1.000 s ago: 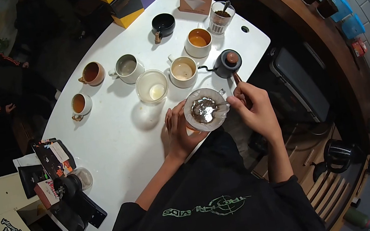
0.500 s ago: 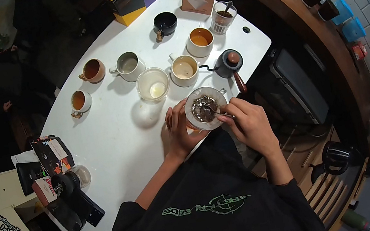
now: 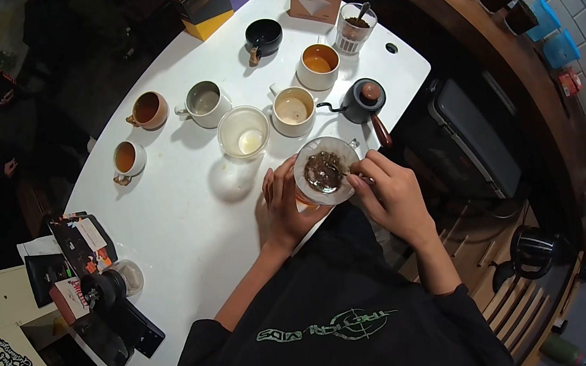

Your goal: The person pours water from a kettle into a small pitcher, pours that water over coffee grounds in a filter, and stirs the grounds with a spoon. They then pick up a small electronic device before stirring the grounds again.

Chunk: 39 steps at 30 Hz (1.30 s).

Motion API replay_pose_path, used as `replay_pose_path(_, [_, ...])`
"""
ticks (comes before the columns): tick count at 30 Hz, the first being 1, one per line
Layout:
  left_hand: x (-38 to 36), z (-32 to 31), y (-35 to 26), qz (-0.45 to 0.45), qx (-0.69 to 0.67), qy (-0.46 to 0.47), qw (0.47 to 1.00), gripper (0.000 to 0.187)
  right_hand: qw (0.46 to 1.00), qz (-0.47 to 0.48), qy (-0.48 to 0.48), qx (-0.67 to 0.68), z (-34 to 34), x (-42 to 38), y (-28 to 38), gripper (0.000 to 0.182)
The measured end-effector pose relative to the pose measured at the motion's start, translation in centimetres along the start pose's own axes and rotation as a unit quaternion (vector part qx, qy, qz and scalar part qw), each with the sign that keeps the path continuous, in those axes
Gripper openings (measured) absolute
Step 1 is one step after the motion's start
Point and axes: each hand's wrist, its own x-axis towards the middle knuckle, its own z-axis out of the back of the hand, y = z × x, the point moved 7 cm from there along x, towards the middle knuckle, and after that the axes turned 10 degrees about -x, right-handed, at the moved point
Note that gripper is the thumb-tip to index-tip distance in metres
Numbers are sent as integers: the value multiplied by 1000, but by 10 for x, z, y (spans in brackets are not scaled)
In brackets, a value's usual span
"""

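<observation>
At the table's front edge, a coffee dripper (image 3: 307,190) lined with a white paper filter holds dark, wet coffee grounds (image 3: 322,171). My left hand (image 3: 286,204) is wrapped around its left side and the vessel below, where a little orange shows. From the right, my right hand (image 3: 394,195) pinches a spoon (image 3: 368,180); its tip is at the right side of the grounds and hard to make out. Just beyond the dripper stand a whitish cup (image 3: 244,135) and a beige mug (image 3: 293,109). A black gooseneck kettle (image 3: 357,103) with a wooden handle is to the right.
Farther back are a grey mug (image 3: 205,106), an orange-lined mug (image 3: 320,67), a black cup (image 3: 263,37) and a glass of ground coffee (image 3: 356,27). Two small cups stand at left, one a brown cup (image 3: 149,111). A phone (image 3: 149,338) lies near the left edge.
My right hand has shifted slightly, taking the spoon from the middle of the grounds toward the right side of the filter. My left hand keeps its hold.
</observation>
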Motion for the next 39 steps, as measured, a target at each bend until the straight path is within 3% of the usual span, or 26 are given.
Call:
replay_pose_path(2, [1, 0, 0, 5, -6, -4, 1000, 89, 994, -74, -11, 76, -5, -4, -8, 11])
replay_pose_path(5, [1, 0, 2, 0, -7, -2, 1000, 89, 981, -112, -47, 154, -8, -7, -13, 11])
replay_pose_path(12, [0, 1, 2, -9, -6, -13, 1000, 90, 965, -164, -72, 190, -6, -9, -23, 16])
replay_pose_path(18, [0, 1, 2, -4, -1, -8, 1000, 89, 898, -310, -29, 311, -31, -26, -59, 31])
replay_pose_path(28, [1, 3, -1, 4, -2, -5, 1000, 88, 873, -314, -38, 370, -32, -24, -59, 34])
replay_pose_path(31, [2, 3, -1, 3, -5, -5, 1000, 89, 903, -268, -55, 332, -19, -17, -50, 30])
replay_pose_path(33, [1, 3, -2, 1, -5, -3, 1000, 89, 950, -158, -88, 256, 0, -9, -32, 18])
replay_pose_path(36, [2, 3, -3, 6, -6, -7, 1000, 90, 980, -89, -65, 165, 17, -2, -11, 11])
replay_pose_path(39, [2, 2, -1, 6, -5, -2, 1000, 90, 983, -83, -42, 158, 13, -3, -6, 9])
